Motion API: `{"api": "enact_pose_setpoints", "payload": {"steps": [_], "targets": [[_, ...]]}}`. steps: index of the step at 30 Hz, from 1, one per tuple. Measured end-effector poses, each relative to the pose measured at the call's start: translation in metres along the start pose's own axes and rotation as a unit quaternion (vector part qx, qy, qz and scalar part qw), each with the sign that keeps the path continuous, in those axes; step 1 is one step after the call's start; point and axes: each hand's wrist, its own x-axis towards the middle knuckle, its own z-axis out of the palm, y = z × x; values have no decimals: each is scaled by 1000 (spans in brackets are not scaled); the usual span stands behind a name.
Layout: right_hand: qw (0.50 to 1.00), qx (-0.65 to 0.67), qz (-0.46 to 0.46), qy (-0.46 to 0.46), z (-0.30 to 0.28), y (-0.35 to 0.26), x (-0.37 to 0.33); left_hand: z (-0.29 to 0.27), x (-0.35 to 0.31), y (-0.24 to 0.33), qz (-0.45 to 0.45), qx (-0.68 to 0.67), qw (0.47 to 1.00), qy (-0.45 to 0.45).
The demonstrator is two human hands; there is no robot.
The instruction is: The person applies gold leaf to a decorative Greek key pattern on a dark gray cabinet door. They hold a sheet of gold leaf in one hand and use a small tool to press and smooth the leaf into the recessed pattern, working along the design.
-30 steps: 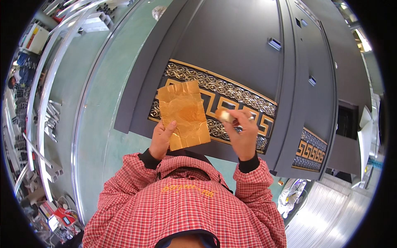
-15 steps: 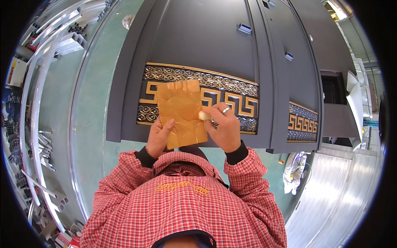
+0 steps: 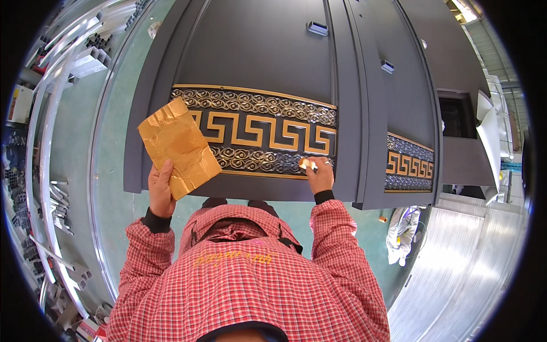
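Note:
My left hand [image 3: 161, 192] grips the lower edge of a creased, gold-smeared cardboard piece [image 3: 179, 147], thumb on top, at the left side of a dark grey door panel [image 3: 256, 54]. Between the fingertips of my right hand [image 3: 322, 178] is a small pale sponge [image 3: 308, 163], stained golden brown. It is at the lower right of the raised ornament band [image 3: 268, 131], over the row of scrolls; whether it presses on them I cannot tell. Gold colours the band's key pattern and border strips, while the scrolls look dark and shiny with gold highlights.
A second grey panel with a similar band [image 3: 409, 165] stands to the right. Small rectangular handle-like fittings [image 3: 317, 28] sit on the panels. Metal profiles [image 3: 91, 61] lie on racks at the left. A whitish plastic bundle [image 3: 402, 236] lies on the green floor.
My hands have moved apart: the cardboard went left and tilted, while the sponge left its surface and moved right to the band's lower scroll row. The view has shifted slightly.

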Motion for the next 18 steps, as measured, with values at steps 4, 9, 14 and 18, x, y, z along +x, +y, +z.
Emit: {"api": "enact_pose_setpoints", "payload": {"steps": [4, 9, 14, 18], "targets": [[999, -38, -20, -16, 32, -10, 7, 7, -10, -2, 4, 15, 999, 30], [996, -9, -88, -18, 77, -56, 4, 8, -16, -2, 14, 23, 999, 38], [995, -91, -18, 26, 33, 2, 7, 6, -17, 7, 26, 29, 998, 45], [995, -96, 6, 26, 30, 2, 5, 2, -11, 7, 14, 23, 999, 30]]}}
